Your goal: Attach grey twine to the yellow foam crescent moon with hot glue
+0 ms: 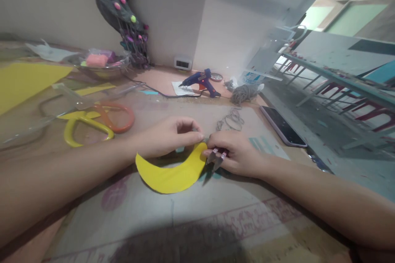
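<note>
A yellow crescent-shaped paper piece [173,172] lies on the table in front of me. My left hand [168,135] is curled, its fingertips pinching the crescent's upper tip. My right hand [236,152] is closed around small metal snips [216,158], whose open blades point down and toward me right beside that same tip. Both hands meet at the tip of the crescent.
Yellow and orange scissors [92,123] lie to the left, a yellow sheet [24,82] beyond them. A blue glue gun [202,82], a bundle of twine [243,92] and a phone [282,125] sit farther back and right. A bowl with pink material [98,61] stands at the back left.
</note>
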`<act>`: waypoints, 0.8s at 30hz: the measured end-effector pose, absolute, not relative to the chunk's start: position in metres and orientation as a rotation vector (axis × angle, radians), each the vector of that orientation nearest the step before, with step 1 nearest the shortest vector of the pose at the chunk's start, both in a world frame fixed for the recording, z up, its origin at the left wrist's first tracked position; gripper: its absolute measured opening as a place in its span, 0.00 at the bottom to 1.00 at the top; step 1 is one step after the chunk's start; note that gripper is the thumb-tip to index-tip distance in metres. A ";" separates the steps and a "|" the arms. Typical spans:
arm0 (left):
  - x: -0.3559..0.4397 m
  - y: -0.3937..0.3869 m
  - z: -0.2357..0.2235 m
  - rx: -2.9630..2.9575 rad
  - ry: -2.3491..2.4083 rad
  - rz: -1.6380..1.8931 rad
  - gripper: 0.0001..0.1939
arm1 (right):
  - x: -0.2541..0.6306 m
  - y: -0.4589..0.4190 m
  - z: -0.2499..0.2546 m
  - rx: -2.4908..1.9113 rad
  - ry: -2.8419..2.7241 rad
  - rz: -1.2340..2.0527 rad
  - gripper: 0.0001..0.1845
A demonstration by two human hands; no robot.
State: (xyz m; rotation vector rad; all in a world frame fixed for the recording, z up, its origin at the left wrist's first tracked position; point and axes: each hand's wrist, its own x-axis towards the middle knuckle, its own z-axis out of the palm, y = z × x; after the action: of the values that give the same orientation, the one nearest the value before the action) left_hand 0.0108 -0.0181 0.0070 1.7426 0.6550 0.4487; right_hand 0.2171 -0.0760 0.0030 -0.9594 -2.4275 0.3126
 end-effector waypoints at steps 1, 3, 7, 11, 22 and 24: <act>0.011 -0.018 0.007 1.745 0.659 0.447 0.12 | 0.217 -0.076 0.003 -0.951 -2.427 0.310 0.12; 0.010 -0.018 0.008 1.755 0.676 0.458 0.14 | 0.217 -0.076 0.003 -0.937 -2.420 0.304 0.11; 0.009 -0.018 0.009 1.712 0.711 0.469 0.15 | 0.218 -0.076 0.004 -0.968 -2.358 0.278 0.10; 0.009 -0.018 0.008 1.675 0.691 0.465 0.11 | 0.218 -0.075 0.004 -0.990 -2.308 0.247 0.09; 0.009 -0.016 0.010 1.669 0.660 0.425 0.19 | 0.217 -0.075 0.005 -0.971 -2.326 0.264 0.11; 0.009 -0.017 0.010 1.672 0.682 0.423 0.19 | 0.217 -0.075 0.005 -0.980 -2.342 0.281 0.11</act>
State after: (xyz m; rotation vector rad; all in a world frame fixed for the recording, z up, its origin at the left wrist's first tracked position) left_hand 0.0086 -0.0165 0.0099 1.6718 0.6822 0.4228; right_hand 0.2170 -0.0747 0.0045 -0.9798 -2.3416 0.2805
